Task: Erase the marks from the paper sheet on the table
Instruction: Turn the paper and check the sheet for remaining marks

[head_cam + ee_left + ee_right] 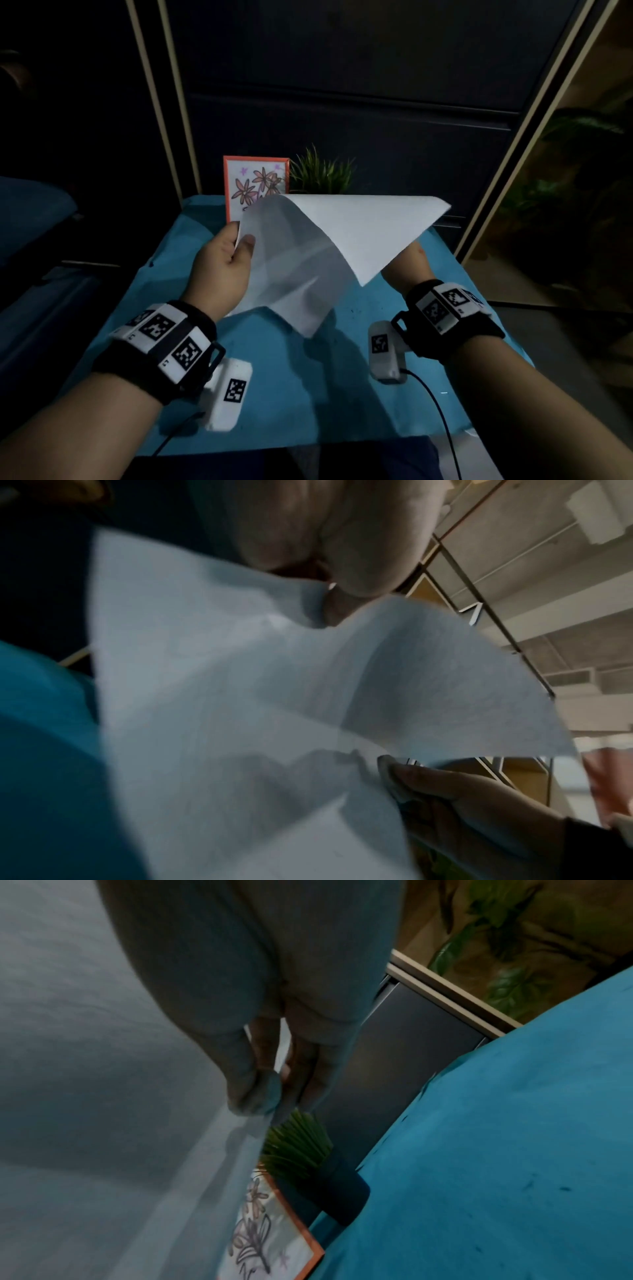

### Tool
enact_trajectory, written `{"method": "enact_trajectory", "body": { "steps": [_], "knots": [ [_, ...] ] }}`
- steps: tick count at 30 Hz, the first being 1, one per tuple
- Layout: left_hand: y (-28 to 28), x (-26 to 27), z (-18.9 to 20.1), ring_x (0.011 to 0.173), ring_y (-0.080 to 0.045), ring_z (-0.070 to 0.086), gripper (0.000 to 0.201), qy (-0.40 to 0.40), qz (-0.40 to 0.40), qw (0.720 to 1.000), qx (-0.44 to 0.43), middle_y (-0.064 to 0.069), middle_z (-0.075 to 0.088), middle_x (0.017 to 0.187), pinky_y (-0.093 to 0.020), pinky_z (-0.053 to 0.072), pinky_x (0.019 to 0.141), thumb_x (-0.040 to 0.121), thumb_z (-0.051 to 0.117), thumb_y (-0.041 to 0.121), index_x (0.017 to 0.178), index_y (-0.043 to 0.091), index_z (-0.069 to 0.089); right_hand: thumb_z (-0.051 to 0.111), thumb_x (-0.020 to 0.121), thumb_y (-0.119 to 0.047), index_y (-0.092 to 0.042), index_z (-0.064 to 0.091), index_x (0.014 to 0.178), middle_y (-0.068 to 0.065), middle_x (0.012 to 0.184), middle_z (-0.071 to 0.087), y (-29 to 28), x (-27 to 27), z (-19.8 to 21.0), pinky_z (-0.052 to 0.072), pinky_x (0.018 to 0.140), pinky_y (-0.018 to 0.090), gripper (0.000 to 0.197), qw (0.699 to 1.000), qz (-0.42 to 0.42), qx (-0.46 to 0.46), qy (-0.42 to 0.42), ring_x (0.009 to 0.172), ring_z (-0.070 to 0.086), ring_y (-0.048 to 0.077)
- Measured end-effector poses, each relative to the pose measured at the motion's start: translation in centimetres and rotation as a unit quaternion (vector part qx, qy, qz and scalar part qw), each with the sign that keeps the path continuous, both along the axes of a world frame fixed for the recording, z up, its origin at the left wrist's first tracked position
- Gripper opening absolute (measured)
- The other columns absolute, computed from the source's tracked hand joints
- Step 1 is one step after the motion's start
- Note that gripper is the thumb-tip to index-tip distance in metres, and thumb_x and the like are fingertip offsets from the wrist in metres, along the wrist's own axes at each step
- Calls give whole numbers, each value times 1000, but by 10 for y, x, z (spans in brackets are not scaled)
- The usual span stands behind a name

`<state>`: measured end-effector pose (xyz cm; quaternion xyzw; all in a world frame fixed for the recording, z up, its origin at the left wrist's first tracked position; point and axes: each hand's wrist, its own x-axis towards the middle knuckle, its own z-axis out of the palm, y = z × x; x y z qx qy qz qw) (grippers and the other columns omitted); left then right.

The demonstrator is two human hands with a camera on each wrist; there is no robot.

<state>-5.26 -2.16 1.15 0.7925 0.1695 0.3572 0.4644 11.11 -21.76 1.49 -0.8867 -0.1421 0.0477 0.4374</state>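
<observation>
Both hands hold white paper sheet (342, 233) up off teal cloth-covered table (291, 377). Left hand (222, 267) pinches left edge; right hand (267, 1069), under sheet, pinches far edge. Orange-framed flower drawing (255, 185) & green potted plant (322, 173) at table's far edge.

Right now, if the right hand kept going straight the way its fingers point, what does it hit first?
Probably the plant. In the right wrist view the right hand pinches the paper with fingers aimed at the leaves, the framed drawing beside them. Depth is unclear.
</observation>
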Motion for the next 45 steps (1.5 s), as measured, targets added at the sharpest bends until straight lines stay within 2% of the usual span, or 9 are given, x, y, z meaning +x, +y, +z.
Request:
{"method": "enact_trajectory", "body": {
  "steps": [3, 7, 10, 19, 23, 28, 35, 42, 45],
  "knots": [
    [8, -4, 3, 95, -23, 58, 21, 66, 36, 996, 51, -1, 63, 100, -26, 39, 76, 101, 45, 15, 113, 8, 60, 64, 89, -17, 3, 55, 118, 4, 110, 59, 11, -5, 1, 45, 95, 33, 37, 999, 39, 26, -12, 105, 57, 23],
    [20, -12, 1, 100, -33, 56, 18, 156, 65, 982, 81, -15, 61, 97, -28, 34, 75, 100, 46, 16, 97, 1, 56, 67, 86, -36, -14, 71, 98, -5, 85, 67, 25, -17, 4, 50, 73, 21, 25, 992, 71, 106, -9, 76, 59, 9],
    [21, -19, 2, 93, -23, 50, 21, 169, 92, 979, 60, -6, 57, 104, -26, 31, 74, 101, 43, 14, 115, 2, 53, 66, 87, -36, -16, 68, 99, -1, 90, 66, 32, -16, 1, 43, 59, 10, 23, 994, 72, 76, -22, 73, 56, 8],
    [9, -38, -36, 114, -15, 46, 80, 224, 10, 966, -129, 0, 45, 132, -22, 34, 89, 91, 39, -13, 154, 22, 3, 65, 88, -28, -10, 69, 96, 4, 86, 68, 26, -40, -28, 45, 67, 23, 20, 973, 210, -77, -63, 76, 61, 18],
    [6, -47, -51, 123, -25, 50, 89, 390, -43, 919, -51, -8, 44, 144, -29, 40, 100, 94, 58, 16, 154, 23, -7, 65, 88, -27, -12, 67, 97, 7, 97, 68, 25, -51, -52, 45, 72, 26, 18, 958, 239, -154, -39, 81, 56, 17],
    [17, -55, -14, 118, -19, 53, 64, 547, -18, 804, 233, 4, 54, 132, -31, 44, 97, 84, 59, 60, 135, 27, 39, 60, 91, -28, -12, 65, 106, 9, 106, 65, 26, -47, -57, 41, 77, 25, 22, 938, 253, -235, -37, 99, 59, 26],
    [20, -5, 11, 107, -19, 54, 33, 490, -86, 794, 350, 2, 50, 122, -32, 44, 94, 92, 54, 47, 120, 29, 51, 63, 89, -27, -11, 68, 98, 7, 98, 67, 20, -34, -49, 42, 71, 24, 19, 971, 180, -145, -51, 87, 58, 22],
    [2, 35, -21, 143, -24, 25, 73, 568, -269, 691, 357, -5, 16, 159, -34, 26, 114, 93, 56, 46, 153, 34, 15, 63, 89, -28, -13, 67, 99, 8, 99, 66, 19, -26, -64, 40, 70, 25, 19, 962, 197, -190, -18, 82, 53, 19],
    [-1, 40, -35, 132, -27, 40, 86, 595, -260, 664, 371, -5, 26, 151, -38, 39, 106, 85, 60, 57, 152, 36, 11, 63, 89, -27, -11, 68, 96, 10, 98, 68, 22, -19, -65, 45, 71, 28, 18, 969, 178, -167, -41, 79, 54, 20]
  ]
}}
